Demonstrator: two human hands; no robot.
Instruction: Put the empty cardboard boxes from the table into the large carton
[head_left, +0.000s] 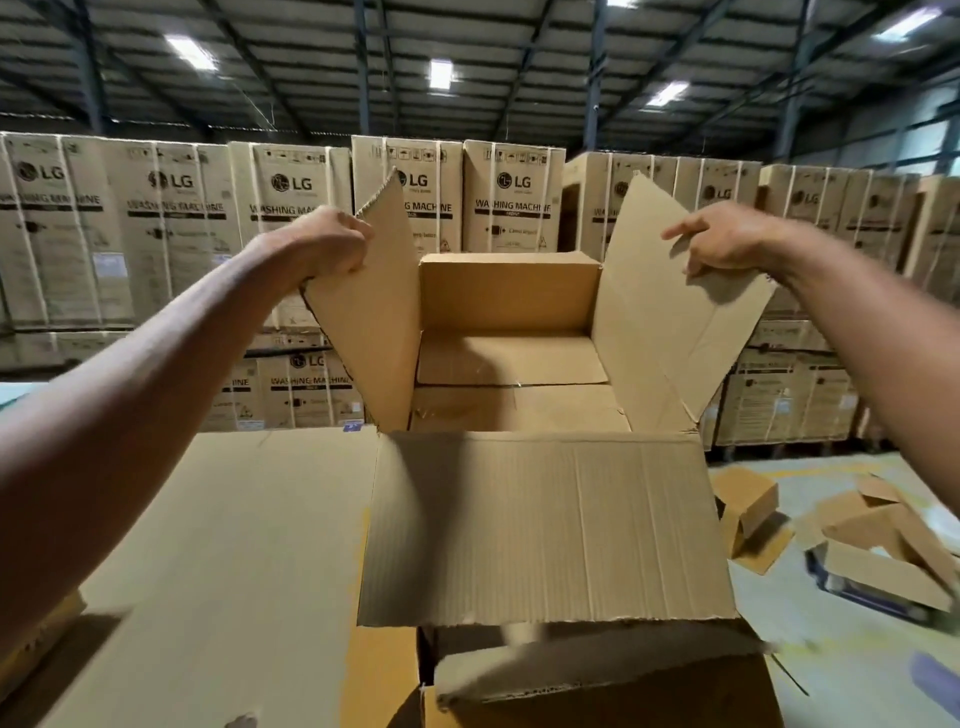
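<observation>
Large carton (540, 525) is held open, left flap (374, 312) gripped by left hand (327, 244), right flap (670, 322) pinched by right hand (727, 241); boxes (511, 379) seen packed inside, loading judged nearly done, though more (748, 506) lie far right on the floor.

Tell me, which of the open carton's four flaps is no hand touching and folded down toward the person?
The near flap, lying almost flat toward the camera. The left hand grips the left flap, the right hand holds the right flap, and the far flap stands upright.
</observation>
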